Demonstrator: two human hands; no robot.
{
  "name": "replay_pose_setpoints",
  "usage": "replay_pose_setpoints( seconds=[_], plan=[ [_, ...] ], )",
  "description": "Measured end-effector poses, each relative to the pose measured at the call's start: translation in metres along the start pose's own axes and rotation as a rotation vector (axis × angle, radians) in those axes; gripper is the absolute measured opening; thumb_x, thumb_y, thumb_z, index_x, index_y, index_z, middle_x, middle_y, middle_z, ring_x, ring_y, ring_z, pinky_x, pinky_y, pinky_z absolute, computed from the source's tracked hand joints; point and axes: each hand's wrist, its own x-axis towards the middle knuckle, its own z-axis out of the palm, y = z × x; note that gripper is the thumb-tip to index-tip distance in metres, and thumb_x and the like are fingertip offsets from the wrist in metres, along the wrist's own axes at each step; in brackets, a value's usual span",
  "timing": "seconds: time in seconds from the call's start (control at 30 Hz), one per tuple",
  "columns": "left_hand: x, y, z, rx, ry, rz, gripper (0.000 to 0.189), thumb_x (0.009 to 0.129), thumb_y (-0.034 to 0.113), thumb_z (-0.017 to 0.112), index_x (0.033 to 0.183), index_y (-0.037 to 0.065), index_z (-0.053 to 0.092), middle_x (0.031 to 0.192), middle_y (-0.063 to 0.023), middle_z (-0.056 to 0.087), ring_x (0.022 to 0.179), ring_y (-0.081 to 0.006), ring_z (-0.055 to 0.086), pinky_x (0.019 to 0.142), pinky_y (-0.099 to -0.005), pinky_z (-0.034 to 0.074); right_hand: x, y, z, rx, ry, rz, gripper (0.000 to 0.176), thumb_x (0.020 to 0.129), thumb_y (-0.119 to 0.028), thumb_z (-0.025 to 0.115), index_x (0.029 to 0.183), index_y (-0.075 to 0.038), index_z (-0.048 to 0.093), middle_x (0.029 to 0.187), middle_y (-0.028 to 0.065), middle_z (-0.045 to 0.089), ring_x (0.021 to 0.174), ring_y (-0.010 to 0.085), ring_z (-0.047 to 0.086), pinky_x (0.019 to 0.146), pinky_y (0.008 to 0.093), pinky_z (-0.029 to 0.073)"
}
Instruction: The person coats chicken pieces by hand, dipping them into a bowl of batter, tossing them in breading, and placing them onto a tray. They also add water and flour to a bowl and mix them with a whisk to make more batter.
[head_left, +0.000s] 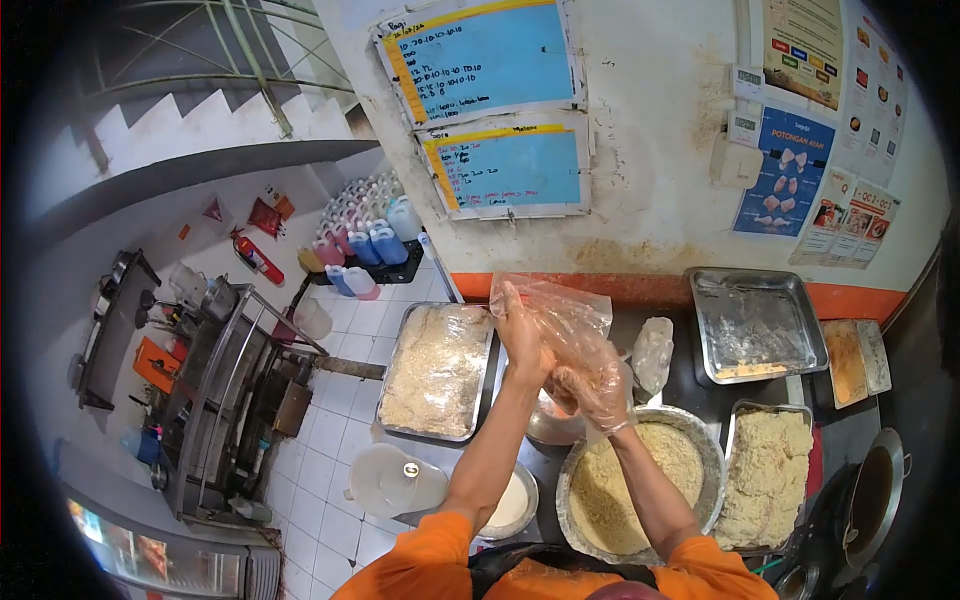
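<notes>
My left hand (524, 338), bare, is raised at the middle with its fingers closed on a thin clear plastic bag (572, 312); whether it is a bag or a loose glove is hard to tell. Beside it, my right hand (595, 392) is covered in wrinkled clear plastic down to the wrist, its fingers curled against the same plastic. Below my right forearm stands a large round metal bowl (712, 470) of pale yellow crumbs (660, 455). Partly hidden behind my hands is a metal bowl (550, 425).
A tray of plastic-covered crumbs (435, 370) lies left, near a clear jug (398, 480) and a bowl of pale liquid (515, 505). Right are a crumb-coated tray (765, 480), a deep metal pan (755, 320) and a dark wok (875, 495). A wrapped white bundle (653, 355) leans behind.
</notes>
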Motion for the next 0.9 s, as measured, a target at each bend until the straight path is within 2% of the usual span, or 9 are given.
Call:
replay_pose_setpoints(
  seconds=[0.17,0.27,0.33,0.4,0.47,0.63,0.73,0.8,0.9],
  plan=[
    [0.000,-0.004,0.003,-0.012,0.116,0.097,0.042,0.106,0.040,0.045,0.122,0.002,0.052,0.116,-0.0118,0.060,0.099,-0.0242,0.062,0.086,-0.0403,0.056,-0.004,0.039,0.003,-0.291,0.121,-0.068,0.014,0.090,-0.015,0.069,0.093,-0.001,0.071,0.093,0.0129,0.067,0.080,0.0286,0.059,0.078,0.0410,0.046],
    [-0.003,-0.003,0.010,0.108,0.245,0.202,0.045,0.106,0.037,0.046,0.131,0.000,0.051,0.123,-0.0108,0.056,0.107,-0.0210,0.058,0.092,-0.0351,0.050,-0.014,0.048,0.002,-0.162,0.077,0.155,0.017,0.091,-0.018,0.068,0.096,-0.002,0.072,0.090,0.0142,0.066,0.076,0.0286,0.057,0.072,0.0410,0.044],
    [0.004,-0.007,0.000,0.113,0.247,0.142,0.046,0.106,0.037,0.046,0.133,0.000,0.051,0.125,-0.0112,0.056,0.109,-0.0210,0.057,0.094,-0.0346,0.048,-0.019,0.016,0.011,-0.476,0.095,-0.207,0.018,0.098,-0.013,0.058,0.101,0.001,0.067,0.082,0.0072,0.059,0.079,0.0202,0.053,0.070,0.0339,0.043],
    [0.012,-0.009,-0.009,0.120,0.246,0.080,0.048,0.106,0.037,0.046,0.134,-0.001,0.051,0.127,-0.0116,0.056,0.111,-0.0209,0.056,0.096,-0.0341,0.046,-0.021,0.002,0.011,-0.429,0.048,-0.160,0.019,0.097,-0.012,0.056,0.103,0.001,0.068,0.084,0.0109,0.057,0.084,0.0239,0.050,0.075,0.0380,0.040],
    [0.014,-0.011,-0.019,0.215,0.287,0.125,0.049,0.105,0.039,0.046,0.133,-0.001,0.053,0.127,-0.0116,0.057,0.113,-0.0211,0.055,0.096,-0.0338,0.046,-0.026,0.013,0.006,-0.467,0.062,-0.269,0.015,0.090,-0.019,0.067,0.090,-0.004,0.071,0.081,0.0121,0.061,0.079,0.0292,0.056,0.072,0.0413,0.042],
    [0.005,0.002,-0.018,0.310,0.297,0.028,0.047,0.106,0.037,0.045,0.133,-0.001,0.054,0.126,-0.0114,0.058,0.112,-0.0213,0.057,0.095,-0.0333,0.047,-0.031,0.013,-0.007,-0.518,-0.030,-0.328,0.014,0.090,-0.018,0.066,0.086,-0.005,0.069,0.082,0.0121,0.060,0.080,0.0302,0.056,0.073,0.0415,0.042],
    [0.027,0.001,-0.038,0.329,0.149,0.284,0.038,0.105,0.038,0.047,0.120,0.005,0.057,0.108,-0.0081,0.063,0.094,-0.0198,0.064,0.084,-0.0360,0.054,-0.019,0.007,-0.015,-0.580,-0.115,-0.374,0.014,0.089,-0.017,0.065,0.084,-0.005,0.068,0.082,0.0121,0.060,0.081,0.0308,0.056,0.073,0.0416,0.043],
    [0.036,0.013,-0.047,0.403,-0.046,-0.063,0.040,0.105,0.040,0.046,0.124,0.006,0.056,0.110,-0.0095,0.065,0.098,-0.0215,0.065,0.087,-0.0388,0.055,0.002,-0.007,-0.024,-0.663,-0.167,-0.421,0.013,0.089,-0.016,0.065,0.082,-0.005,0.067,0.083,0.0121,0.060,0.082,0.0312,0.056,0.073,0.0417,0.043],
    [0.011,0.042,-0.045,0.392,-0.336,-0.127,0.041,0.104,0.034,0.050,0.133,0.006,0.052,0.119,-0.0102,0.064,0.107,-0.0247,0.064,0.092,-0.0420,0.055,0.034,-0.034,-0.024,-0.705,-0.182,-0.335,0.014,0.089,-0.012,0.062,0.077,-0.006,0.063,0.084,0.0122,0.059,0.082,0.0328,0.055,0.075,0.0418,0.043]
  ],
)
